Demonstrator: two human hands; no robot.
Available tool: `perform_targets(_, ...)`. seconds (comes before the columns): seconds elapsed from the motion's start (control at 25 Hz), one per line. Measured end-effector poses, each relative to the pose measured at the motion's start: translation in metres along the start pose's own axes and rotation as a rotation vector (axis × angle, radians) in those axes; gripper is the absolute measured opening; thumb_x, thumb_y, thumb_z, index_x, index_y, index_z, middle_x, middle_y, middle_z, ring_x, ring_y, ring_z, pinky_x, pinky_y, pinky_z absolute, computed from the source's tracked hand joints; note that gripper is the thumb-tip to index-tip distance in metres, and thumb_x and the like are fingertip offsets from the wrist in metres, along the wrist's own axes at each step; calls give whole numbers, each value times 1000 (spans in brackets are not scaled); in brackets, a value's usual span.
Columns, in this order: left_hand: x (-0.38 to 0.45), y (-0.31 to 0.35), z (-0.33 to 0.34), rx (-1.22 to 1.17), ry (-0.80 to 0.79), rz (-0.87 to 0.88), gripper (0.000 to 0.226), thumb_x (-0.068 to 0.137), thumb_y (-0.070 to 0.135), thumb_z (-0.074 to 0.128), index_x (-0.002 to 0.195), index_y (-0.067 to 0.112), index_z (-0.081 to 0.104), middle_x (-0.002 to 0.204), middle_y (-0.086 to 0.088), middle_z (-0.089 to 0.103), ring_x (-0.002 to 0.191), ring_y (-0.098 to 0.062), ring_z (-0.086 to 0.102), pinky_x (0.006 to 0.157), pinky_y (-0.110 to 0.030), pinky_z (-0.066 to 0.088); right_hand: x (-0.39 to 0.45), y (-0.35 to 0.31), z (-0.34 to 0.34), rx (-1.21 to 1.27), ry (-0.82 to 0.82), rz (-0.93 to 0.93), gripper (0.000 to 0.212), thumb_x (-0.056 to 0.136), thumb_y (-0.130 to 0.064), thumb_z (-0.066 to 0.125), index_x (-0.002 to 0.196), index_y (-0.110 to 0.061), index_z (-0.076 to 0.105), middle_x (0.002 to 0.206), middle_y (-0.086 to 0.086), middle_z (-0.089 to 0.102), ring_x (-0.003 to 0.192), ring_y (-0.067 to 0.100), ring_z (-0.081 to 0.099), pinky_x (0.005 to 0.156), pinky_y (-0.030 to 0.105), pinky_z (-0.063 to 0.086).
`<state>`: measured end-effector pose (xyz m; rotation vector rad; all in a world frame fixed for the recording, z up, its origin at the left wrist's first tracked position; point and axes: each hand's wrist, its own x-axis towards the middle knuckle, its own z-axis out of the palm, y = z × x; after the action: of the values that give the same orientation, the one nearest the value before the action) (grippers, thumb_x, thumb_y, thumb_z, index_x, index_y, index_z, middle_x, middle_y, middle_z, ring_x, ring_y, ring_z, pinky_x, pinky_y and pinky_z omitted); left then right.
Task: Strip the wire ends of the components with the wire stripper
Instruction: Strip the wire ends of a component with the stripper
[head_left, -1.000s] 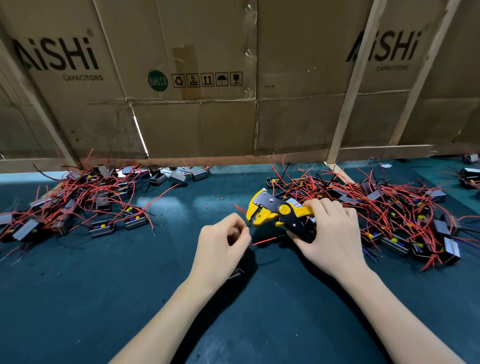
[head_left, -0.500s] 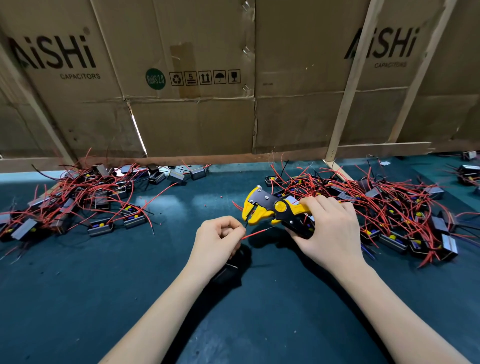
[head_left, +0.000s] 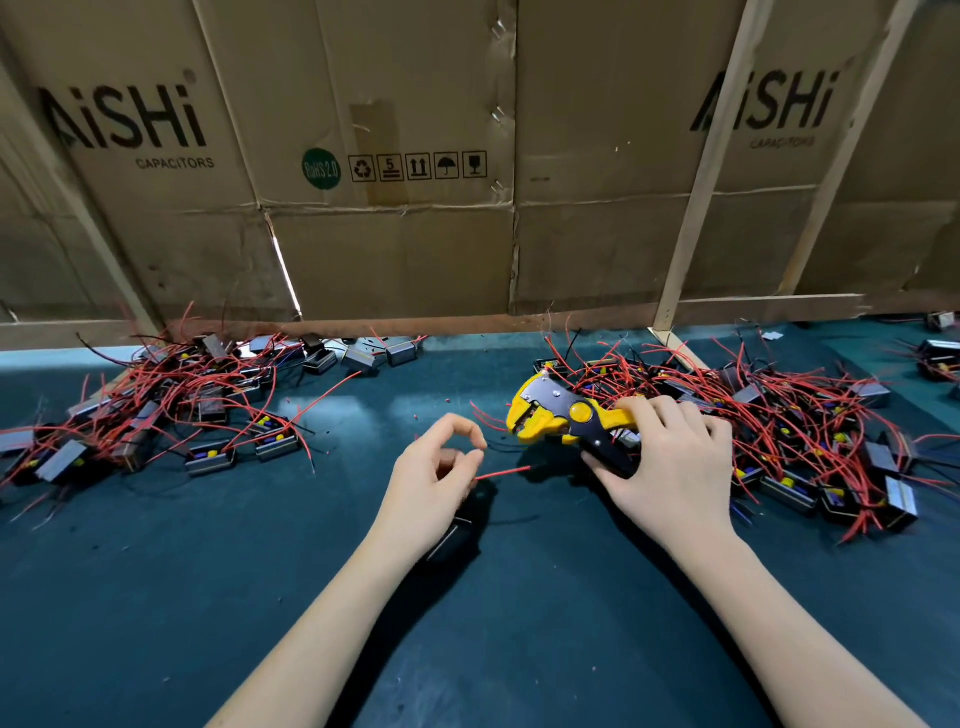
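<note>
With the left hand (head_left: 436, 467) pinching the red wire (head_left: 503, 472) and the right hand (head_left: 670, 457) gripping the wire stripper (head_left: 566, 421), feed the wire end squarely between the jaws before squeezing.

A dark green mat (head_left: 156, 597) covers the bench. Along its far edge stands a wall of flattened cardboard boxes (head_left: 395, 249) printed "AiSHi CAPACITORS", with a green RoHS sticker (head_left: 321, 168). Pale wooden battens (head_left: 698, 192) lean against the cardboard on the right.
</note>
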<state>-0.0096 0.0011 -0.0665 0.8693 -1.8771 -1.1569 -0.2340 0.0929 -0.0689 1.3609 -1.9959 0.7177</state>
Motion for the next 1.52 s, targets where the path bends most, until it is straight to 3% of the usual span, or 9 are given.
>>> perform_targets(0.2, 8, -2, -10, -86, -121, -47, 29, 102, 22, 48, 81, 11, 66, 58, 5, 46, 56, -13, 42, 59, -24, 38, 2, 6, 0, 69, -20, 110, 57, 64, -48, 84, 108, -17, 64, 96, 1, 65, 93, 29, 59, 78, 39, 33)
perform_targets(0.36, 6, 1, -17, -54, -253, 10, 38, 94, 42, 51, 69, 18, 66, 63, -2, 45, 61, -10, 41, 60, -16, 34, 4, 7, -2, 99, -47, 131, 57, 67, -49, 82, 110, -15, 64, 101, 2, 67, 98, 29, 60, 80, 40, 34)
perform_targets(0.56, 3, 1, -11, -102, -142, 32, 37, 93, 39, 52, 76, 11, 68, 61, -5, 40, 61, -13, 37, 58, -20, 31, 0, 3, -3, 47, -41, 56, 53, 64, -48, 83, 99, -14, 63, 88, 1, 62, 86, 30, 59, 74, 39, 32)
perform_targets(0.72, 1, 2, -4, -74, -101, 34, 34, 95, 37, 54, 75, 16, 71, 61, -8, 36, 61, -19, 33, 59, -29, 27, -1, -5, -2, 95, -64, 31, 50, 65, -52, 80, 97, -18, 61, 88, -4, 61, 89, 26, 59, 75, 37, 31)
perform_targets(1.0, 4, -7, 3, -73, 5, -15, 36, 100, 22, 54, 68, 9, 67, 53, 7, 37, 54, -11, 34, 55, -23, 31, -1, -6, -3, 133, -95, 41, 50, 66, -54, 78, 99, -20, 61, 90, -7, 61, 91, 23, 58, 76, 36, 30)
perform_targets(1.52, 3, -7, 4, -49, -32, 35, 35, 101, 26, 53, 71, 12, 65, 57, -3, 33, 59, -20, 28, 59, -32, 24, 1, -7, -7, 100, -73, 9, 47, 67, -53, 78, 93, -18, 62, 84, -4, 62, 87, 27, 60, 73, 38, 32)
